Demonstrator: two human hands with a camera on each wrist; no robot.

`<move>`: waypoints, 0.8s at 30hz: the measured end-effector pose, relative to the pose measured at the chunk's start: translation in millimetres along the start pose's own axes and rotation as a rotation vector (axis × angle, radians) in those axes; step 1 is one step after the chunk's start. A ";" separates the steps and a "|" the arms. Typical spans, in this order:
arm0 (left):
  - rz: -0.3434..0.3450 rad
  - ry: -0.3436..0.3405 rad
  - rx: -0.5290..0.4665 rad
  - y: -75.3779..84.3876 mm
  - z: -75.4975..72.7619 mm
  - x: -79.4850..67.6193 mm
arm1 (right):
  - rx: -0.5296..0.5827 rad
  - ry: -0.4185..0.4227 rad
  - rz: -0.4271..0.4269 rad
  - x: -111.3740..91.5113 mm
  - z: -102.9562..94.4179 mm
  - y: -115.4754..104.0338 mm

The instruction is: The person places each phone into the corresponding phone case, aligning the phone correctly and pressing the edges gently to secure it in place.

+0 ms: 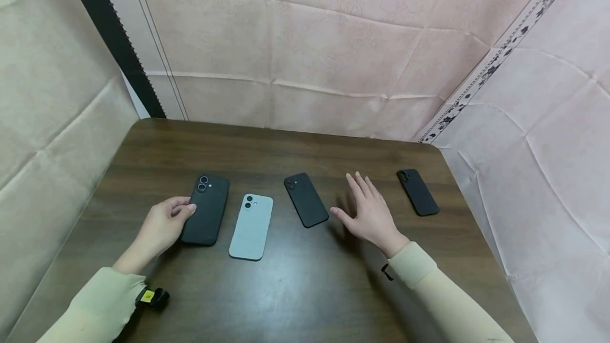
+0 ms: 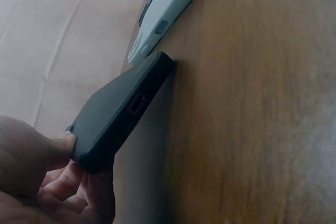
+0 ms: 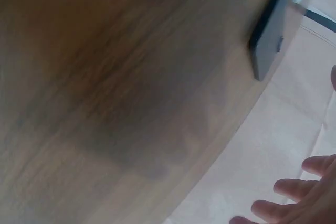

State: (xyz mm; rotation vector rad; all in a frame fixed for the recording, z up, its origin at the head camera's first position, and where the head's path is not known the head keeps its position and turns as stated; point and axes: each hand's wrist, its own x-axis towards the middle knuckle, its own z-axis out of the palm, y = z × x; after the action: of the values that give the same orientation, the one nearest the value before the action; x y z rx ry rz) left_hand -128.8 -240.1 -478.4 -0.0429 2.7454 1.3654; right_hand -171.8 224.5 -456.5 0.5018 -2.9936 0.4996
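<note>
My left hand (image 1: 162, 226) pinches a dark phone (image 1: 207, 213) by its left long edge, thumb on top and fingers underneath. In the left wrist view that dark phone (image 2: 118, 106) is tilted, its held edge raised off the table and its far edge low. Just right of it lies a pale blue phone (image 1: 251, 226), camera side up. A black phone (image 1: 307, 202) lies farther right, also back up. My right hand (image 1: 371, 216) hovers over the table with spread fingers and holds nothing. It is between that black phone and a smaller black phone (image 1: 419, 193) at the right.
The dark brown wooden table (image 1: 295, 290) has rounded back corners. Pale creased cloth (image 1: 286, 52) hangs behind it and along both sides. A band with a black pattern (image 1: 505, 49) runs down the cloth at the right. A black strap device (image 1: 154, 296) sits at the left wrist.
</note>
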 end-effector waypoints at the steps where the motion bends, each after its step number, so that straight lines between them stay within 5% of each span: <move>1: 0.001 -0.001 0.008 -0.8 -0.5 0.1 | -0.060 0.020 -0.019 0.5 1.0 0.9; 6: -0.003 -0.017 0.045 -1.8 -2.0 0.8 | -0.132 0.041 -0.042 0.6 3.0 3.1; 24: -0.112 -0.122 0.303 3.3 1.2 0.2 | -0.121 0.007 -0.029 -3.1 9.2 11.6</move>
State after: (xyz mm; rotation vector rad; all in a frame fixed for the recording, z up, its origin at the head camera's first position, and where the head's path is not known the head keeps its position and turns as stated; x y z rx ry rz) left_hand -129.2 -237.2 -476.5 -0.0904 2.7652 0.8837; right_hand -172.8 232.8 -469.1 0.5307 -2.9817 0.3152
